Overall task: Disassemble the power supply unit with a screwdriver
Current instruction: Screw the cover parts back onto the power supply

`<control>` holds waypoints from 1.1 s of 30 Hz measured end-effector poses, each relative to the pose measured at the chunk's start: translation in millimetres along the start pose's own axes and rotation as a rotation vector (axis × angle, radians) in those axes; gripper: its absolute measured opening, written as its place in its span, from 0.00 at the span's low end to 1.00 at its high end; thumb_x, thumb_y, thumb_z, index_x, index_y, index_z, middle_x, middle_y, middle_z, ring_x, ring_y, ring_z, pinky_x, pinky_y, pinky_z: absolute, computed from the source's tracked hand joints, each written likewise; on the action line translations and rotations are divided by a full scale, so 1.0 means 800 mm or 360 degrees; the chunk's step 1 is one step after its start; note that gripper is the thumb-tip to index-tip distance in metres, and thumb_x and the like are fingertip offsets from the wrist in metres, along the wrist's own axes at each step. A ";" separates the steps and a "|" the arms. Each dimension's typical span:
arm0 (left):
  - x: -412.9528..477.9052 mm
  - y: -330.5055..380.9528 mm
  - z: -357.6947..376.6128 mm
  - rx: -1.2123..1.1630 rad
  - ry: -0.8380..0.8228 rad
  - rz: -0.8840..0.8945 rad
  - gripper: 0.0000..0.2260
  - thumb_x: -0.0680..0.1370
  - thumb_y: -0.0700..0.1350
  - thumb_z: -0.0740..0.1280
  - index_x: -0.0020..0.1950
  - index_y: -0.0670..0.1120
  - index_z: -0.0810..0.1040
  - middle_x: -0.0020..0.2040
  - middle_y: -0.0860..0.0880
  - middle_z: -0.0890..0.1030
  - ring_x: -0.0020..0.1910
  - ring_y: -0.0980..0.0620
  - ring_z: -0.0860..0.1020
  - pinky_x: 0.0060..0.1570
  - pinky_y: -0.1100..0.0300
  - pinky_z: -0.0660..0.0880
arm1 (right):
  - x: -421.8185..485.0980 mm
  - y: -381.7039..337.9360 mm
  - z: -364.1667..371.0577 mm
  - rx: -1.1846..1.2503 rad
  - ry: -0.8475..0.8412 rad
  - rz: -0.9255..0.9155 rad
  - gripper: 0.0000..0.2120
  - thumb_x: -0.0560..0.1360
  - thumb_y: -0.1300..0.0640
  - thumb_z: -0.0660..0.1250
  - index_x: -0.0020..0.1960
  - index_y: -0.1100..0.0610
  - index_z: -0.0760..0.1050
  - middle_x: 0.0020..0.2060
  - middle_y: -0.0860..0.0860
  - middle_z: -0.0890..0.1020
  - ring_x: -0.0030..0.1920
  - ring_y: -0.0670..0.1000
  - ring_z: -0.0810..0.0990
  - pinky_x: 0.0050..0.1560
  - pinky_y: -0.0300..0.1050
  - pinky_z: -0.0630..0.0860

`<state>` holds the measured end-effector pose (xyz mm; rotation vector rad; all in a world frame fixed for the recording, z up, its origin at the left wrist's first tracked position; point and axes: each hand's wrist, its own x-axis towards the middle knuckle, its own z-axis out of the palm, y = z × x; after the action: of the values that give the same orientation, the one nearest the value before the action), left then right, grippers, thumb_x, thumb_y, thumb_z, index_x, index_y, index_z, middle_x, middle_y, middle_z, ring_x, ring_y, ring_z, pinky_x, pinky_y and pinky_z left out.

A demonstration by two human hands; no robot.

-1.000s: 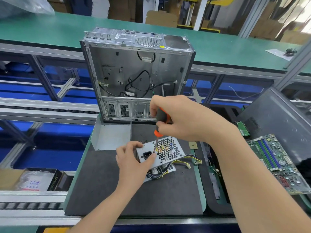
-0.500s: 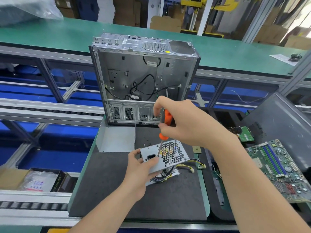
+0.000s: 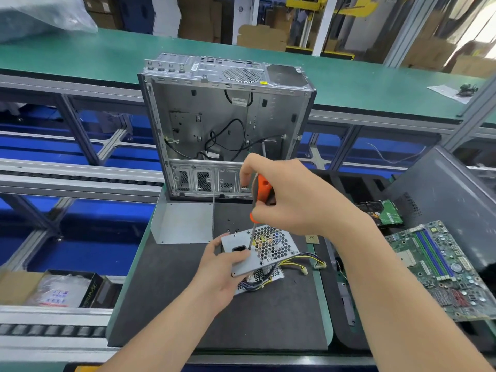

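Two grips, left hand (image 3: 218, 269) pinching power supply unit (image 3: 271, 247), right hand (image 3: 292, 197) fingers (image 3: 248, 167) curled round screwdriver (image 3: 263, 189)

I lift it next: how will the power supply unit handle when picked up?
The power supply unit is a sheet-metal box, so probably rigid and heavy for its size. Its loose cables look floppy and may trail or snag. Held tilted by the left hand, it might tip if released.
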<state>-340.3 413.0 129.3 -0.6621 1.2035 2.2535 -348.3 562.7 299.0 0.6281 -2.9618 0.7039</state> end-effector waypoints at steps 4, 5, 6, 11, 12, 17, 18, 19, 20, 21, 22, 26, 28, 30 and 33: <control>0.004 0.005 0.002 -0.0096 0.0006 -0.0123 0.28 0.76 0.23 0.68 0.69 0.49 0.74 0.63 0.38 0.82 0.55 0.37 0.85 0.37 0.47 0.83 | 0.002 0.000 0.009 -0.0271 0.0242 0.0043 0.10 0.80 0.45 0.67 0.48 0.49 0.71 0.34 0.46 0.77 0.37 0.48 0.77 0.38 0.51 0.78; 0.004 0.007 0.003 -0.0090 0.0019 -0.0138 0.28 0.76 0.23 0.68 0.68 0.49 0.75 0.63 0.38 0.82 0.54 0.37 0.84 0.38 0.46 0.83 | 0.002 0.000 0.009 -0.0234 0.0243 0.0028 0.08 0.81 0.47 0.67 0.48 0.50 0.72 0.33 0.45 0.77 0.36 0.46 0.77 0.38 0.49 0.77; 0.005 0.008 0.004 -0.0086 0.0032 -0.0149 0.28 0.76 0.23 0.67 0.67 0.49 0.75 0.64 0.39 0.82 0.55 0.37 0.84 0.40 0.45 0.82 | 0.002 0.001 0.008 -0.0144 0.0211 -0.0005 0.05 0.80 0.51 0.68 0.49 0.50 0.73 0.33 0.45 0.78 0.35 0.45 0.76 0.37 0.48 0.76; 0.008 0.007 0.006 -0.0119 0.0062 -0.0175 0.28 0.75 0.22 0.67 0.68 0.49 0.75 0.63 0.38 0.82 0.56 0.36 0.84 0.43 0.43 0.81 | -0.002 0.002 0.005 -0.0130 0.0164 0.0040 0.10 0.74 0.52 0.68 0.51 0.49 0.69 0.34 0.46 0.76 0.40 0.48 0.74 0.41 0.55 0.77; 0.009 0.007 0.006 -0.0129 0.0064 -0.0180 0.28 0.75 0.22 0.67 0.67 0.49 0.76 0.63 0.38 0.83 0.55 0.36 0.84 0.43 0.43 0.81 | -0.001 0.001 0.009 -0.0246 0.0234 0.0072 0.11 0.76 0.47 0.68 0.49 0.50 0.68 0.34 0.47 0.75 0.39 0.51 0.75 0.41 0.55 0.77; 0.009 0.009 0.005 -0.0192 0.0044 -0.0226 0.28 0.77 0.22 0.65 0.68 0.49 0.76 0.63 0.37 0.82 0.56 0.35 0.82 0.41 0.43 0.80 | 0.003 0.003 0.009 -0.0166 0.0217 0.0006 0.04 0.79 0.54 0.69 0.49 0.51 0.73 0.31 0.45 0.76 0.34 0.44 0.75 0.37 0.49 0.77; 0.009 0.010 0.005 -0.0199 0.0034 -0.0236 0.28 0.77 0.22 0.65 0.69 0.49 0.76 0.63 0.37 0.82 0.56 0.35 0.82 0.42 0.43 0.80 | 0.003 0.002 0.005 -0.0064 0.0130 -0.0015 0.08 0.76 0.58 0.69 0.52 0.50 0.73 0.32 0.46 0.77 0.33 0.44 0.74 0.36 0.45 0.74; 0.009 0.011 0.005 -0.0206 0.0026 -0.0245 0.28 0.77 0.22 0.64 0.69 0.49 0.76 0.63 0.36 0.82 0.56 0.35 0.82 0.43 0.42 0.80 | 0.001 0.001 0.002 0.0046 0.0039 -0.0018 0.13 0.73 0.61 0.69 0.55 0.49 0.71 0.33 0.47 0.79 0.33 0.45 0.73 0.34 0.44 0.73; 0.009 0.011 0.005 -0.0207 0.0022 -0.0251 0.29 0.77 0.22 0.64 0.69 0.50 0.76 0.63 0.36 0.82 0.57 0.35 0.82 0.44 0.41 0.80 | -0.001 0.000 0.000 0.0104 -0.0020 -0.0001 0.17 0.71 0.61 0.68 0.57 0.48 0.70 0.34 0.48 0.79 0.32 0.46 0.72 0.33 0.45 0.72; 0.009 0.012 0.005 -0.0201 0.0019 -0.0253 0.29 0.77 0.22 0.63 0.70 0.50 0.76 0.63 0.36 0.81 0.58 0.35 0.82 0.45 0.41 0.80 | -0.002 0.000 0.001 0.0091 0.0005 0.0001 0.18 0.71 0.60 0.68 0.56 0.47 0.69 0.33 0.49 0.79 0.32 0.47 0.71 0.32 0.46 0.72; 0.010 0.012 0.006 -0.0187 0.0015 -0.0251 0.29 0.77 0.22 0.63 0.70 0.50 0.76 0.63 0.36 0.81 0.59 0.34 0.81 0.47 0.41 0.80 | -0.002 -0.002 0.005 0.0020 0.0078 0.0003 0.14 0.71 0.57 0.68 0.54 0.47 0.69 0.32 0.48 0.77 0.32 0.47 0.71 0.32 0.48 0.72; 0.010 0.009 0.007 -0.0120 0.0003 -0.0202 0.26 0.77 0.24 0.66 0.68 0.49 0.75 0.63 0.36 0.82 0.58 0.35 0.82 0.53 0.40 0.80 | 0.004 -0.002 0.015 -0.0381 0.0410 0.0063 0.18 0.80 0.39 0.65 0.41 0.50 0.70 0.24 0.45 0.70 0.27 0.43 0.71 0.29 0.45 0.67; 0.009 0.006 0.007 -0.0081 0.0032 -0.0162 0.25 0.76 0.26 0.69 0.66 0.49 0.76 0.62 0.37 0.82 0.56 0.36 0.83 0.52 0.41 0.80 | 0.004 -0.001 0.010 -0.0238 0.0305 0.0040 0.11 0.81 0.46 0.67 0.43 0.51 0.74 0.25 0.45 0.74 0.27 0.43 0.73 0.31 0.43 0.70; 0.009 0.003 0.006 -0.0052 0.0049 -0.0120 0.24 0.76 0.26 0.70 0.66 0.48 0.75 0.63 0.39 0.82 0.56 0.38 0.84 0.47 0.44 0.81 | 0.001 0.003 0.000 -0.0044 0.0110 0.0025 0.04 0.77 0.56 0.69 0.50 0.50 0.74 0.29 0.46 0.78 0.30 0.44 0.76 0.33 0.43 0.73; 0.007 0.000 0.006 -0.0025 0.0072 -0.0051 0.24 0.75 0.27 0.72 0.66 0.48 0.75 0.63 0.42 0.82 0.55 0.40 0.85 0.40 0.49 0.82 | -0.006 0.004 -0.009 0.0037 -0.0035 0.0048 0.14 0.72 0.59 0.69 0.54 0.49 0.71 0.33 0.48 0.80 0.34 0.47 0.75 0.36 0.50 0.78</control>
<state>-345.5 418.4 127.8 -0.7368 1.1888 2.2347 -345.6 569.7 303.4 0.5979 -2.9933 0.7400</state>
